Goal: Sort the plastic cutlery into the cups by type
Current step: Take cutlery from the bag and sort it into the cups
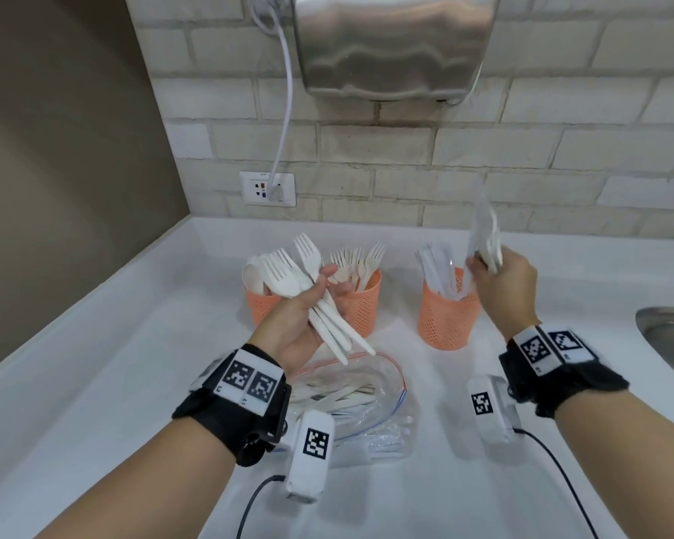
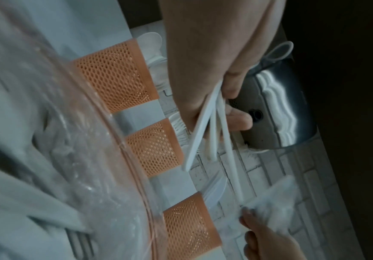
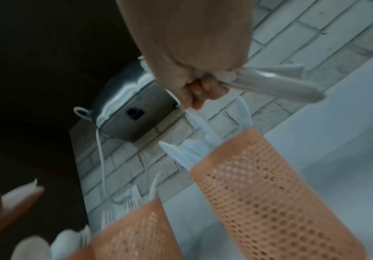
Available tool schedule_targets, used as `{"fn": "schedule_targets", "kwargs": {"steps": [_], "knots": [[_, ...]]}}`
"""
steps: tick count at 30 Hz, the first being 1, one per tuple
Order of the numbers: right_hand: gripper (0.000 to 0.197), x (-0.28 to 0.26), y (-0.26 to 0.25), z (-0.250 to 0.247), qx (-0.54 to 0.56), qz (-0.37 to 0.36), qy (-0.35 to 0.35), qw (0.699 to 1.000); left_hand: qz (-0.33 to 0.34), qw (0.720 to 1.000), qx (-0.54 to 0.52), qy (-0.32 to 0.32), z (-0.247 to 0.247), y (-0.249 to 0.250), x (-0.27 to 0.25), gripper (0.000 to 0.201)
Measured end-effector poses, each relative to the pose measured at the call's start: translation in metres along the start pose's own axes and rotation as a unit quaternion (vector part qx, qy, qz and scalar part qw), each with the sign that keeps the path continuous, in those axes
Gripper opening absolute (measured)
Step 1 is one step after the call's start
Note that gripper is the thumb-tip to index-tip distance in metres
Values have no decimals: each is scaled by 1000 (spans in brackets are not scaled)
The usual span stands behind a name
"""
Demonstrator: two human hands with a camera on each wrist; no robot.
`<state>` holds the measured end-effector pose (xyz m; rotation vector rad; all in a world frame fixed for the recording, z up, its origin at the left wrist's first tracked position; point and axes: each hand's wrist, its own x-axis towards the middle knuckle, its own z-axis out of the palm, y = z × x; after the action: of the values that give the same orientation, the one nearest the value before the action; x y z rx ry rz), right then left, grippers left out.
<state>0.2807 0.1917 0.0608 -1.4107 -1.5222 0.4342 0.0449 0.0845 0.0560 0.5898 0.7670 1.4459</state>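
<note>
a: where's the cutlery right now?

b: split up. the left hand (image 1: 288, 328) has its grip curled round a fan of forks (image 1: 288, 274) above the left cup (image 1: 259, 305) and the middle cup (image 1: 360, 305). the right hand (image 1: 502, 289) grips a blurred bunch of knives (image 1: 483, 227) over the right cup (image 1: 446, 317). more pieces lie in the clear bag (image 1: 351, 394) on the worktop (image 1: 133, 344).

a: what could go wrong?

b: the forks are splayed, handles loose below the palm, so one could slide out and drop. the left cup shows spoons, so lowering the forks there would mix types. the cups look light; a bunch pushed in at a slant might tip one.
</note>
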Motion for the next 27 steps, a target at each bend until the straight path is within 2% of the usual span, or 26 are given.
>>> {"fn": "schedule_targets", "kwargs": {"steps": [2,4,8,10,12,14,16,18,19,21,23,25,27], "knots": [[20,-1,10,8,-62,37,-54,996,-13,999,14,-25,2,1,-3,20],[13,-5,13,12,-76,53,-80,993,-20,999,31,-40,1,3,-6,23],[12,-10,-4,12,-2,29,-65,997,-23,994,90,-48,-2,3,-7,23],[19,-17,-23,15,61,39,-104,992,-22,992,114,-44,-2,1,-7,22],[27,-27,-41,19,150,63,-206,965,-21,992,122,-38,-3,-1,-6,21],[24,-36,-53,27,252,80,-321,909,-19,991,127,-35,-5,-1,-7,20],[19,-41,-60,36,311,103,-387,862,-12,991,134,-29,-9,1,-7,20],[19,-41,-65,48,313,118,-404,851,-3,990,142,-22,-14,6,-9,18],[21,-39,-68,54,300,116,-398,859,1,990,141,-20,-17,9,-11,17],[24,-28,-76,67,283,89,-350,889,3,991,134,-18,-23,14,-13,16],[25,-14,-88,78,323,63,-305,894,4,991,134,-17,-29,19,-17,17],[24,-7,-101,87,386,69,-328,859,11,990,139,-9,-33,22,-17,17],[22,-13,-109,97,405,87,-409,813,38,990,138,18,-36,26,-14,13]]}}
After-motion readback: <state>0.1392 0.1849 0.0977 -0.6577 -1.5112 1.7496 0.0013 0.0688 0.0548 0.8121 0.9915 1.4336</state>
